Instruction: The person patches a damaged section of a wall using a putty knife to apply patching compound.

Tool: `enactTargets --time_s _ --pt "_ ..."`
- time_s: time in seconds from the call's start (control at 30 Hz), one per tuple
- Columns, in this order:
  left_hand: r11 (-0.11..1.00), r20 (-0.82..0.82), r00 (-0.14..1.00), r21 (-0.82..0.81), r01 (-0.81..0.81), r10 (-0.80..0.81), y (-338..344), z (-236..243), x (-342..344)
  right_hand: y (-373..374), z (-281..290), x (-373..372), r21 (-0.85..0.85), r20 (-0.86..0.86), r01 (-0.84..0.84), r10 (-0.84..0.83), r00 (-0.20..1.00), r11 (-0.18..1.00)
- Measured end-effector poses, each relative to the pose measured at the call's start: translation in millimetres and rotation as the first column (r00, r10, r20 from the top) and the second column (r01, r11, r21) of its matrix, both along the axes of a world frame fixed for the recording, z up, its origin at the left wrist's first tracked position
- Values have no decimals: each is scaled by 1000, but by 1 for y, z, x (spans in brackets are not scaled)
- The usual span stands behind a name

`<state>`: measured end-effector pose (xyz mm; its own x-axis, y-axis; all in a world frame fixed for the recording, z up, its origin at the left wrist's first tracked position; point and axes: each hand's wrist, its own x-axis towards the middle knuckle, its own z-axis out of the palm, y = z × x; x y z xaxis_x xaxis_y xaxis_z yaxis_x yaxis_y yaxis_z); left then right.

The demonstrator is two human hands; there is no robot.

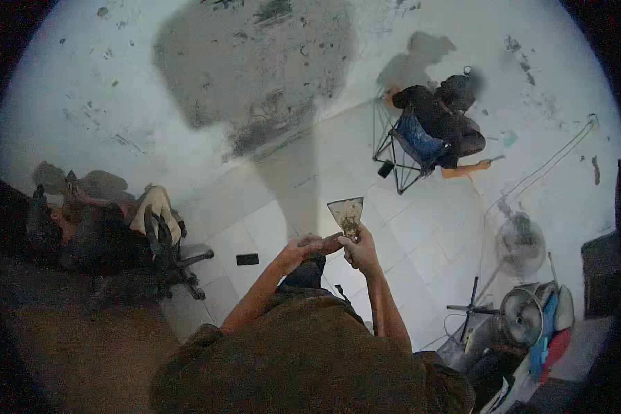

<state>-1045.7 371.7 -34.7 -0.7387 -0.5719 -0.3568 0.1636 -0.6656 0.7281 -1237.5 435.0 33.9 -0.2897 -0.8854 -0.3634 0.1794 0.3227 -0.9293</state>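
Note:
My right hand [359,250] is closed on a putty scraper [346,211], its wide, stained metal blade pointing up and away from me. My left hand [299,250] is closed around a brownish elongated object [330,243] lying crosswise just beside the scraper's lower part; what exactly it is, I cannot make out. Both hands are close together in front of my body, over the tiled floor [414,234]. A small black rectangular object [247,259] lies on the tiles left of my left forearm.
Another person [455,110] sits in a blue folding chair [421,141] near the stained wall [117,62]. Left, an office chair [186,272] holds a cream cloth [152,210], beside dark shapes I cannot make out. A fan [521,315], stand and cables crowd the lower right.

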Motion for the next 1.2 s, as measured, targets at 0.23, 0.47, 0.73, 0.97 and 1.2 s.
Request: enactTargets --time_s 0.23,0.47,0.73,0.97,1.2 --pt "988 84 996 -151 1 12 -31 -23 -22 -15 -20 -17 -82 34 -76 79 996 994" --pt "921 232 971 -389 33 64 -51 -8 1 -22 -24 -18 -82 245 14 6 970 997" --pt "887 -44 908 -201 -417 417 -3 -5 56 -32 -38 -38 -183 106 -28 48 993 983" --pt "721 -215 725 -111 -684 654 -15 -29 68 -127 -41 -46 -345 138 -178 237 962 922" --pt "576 -401 638 -278 -768 657 -89 24 48 -246 39 -63 -352 -44 -261 263 964 899"
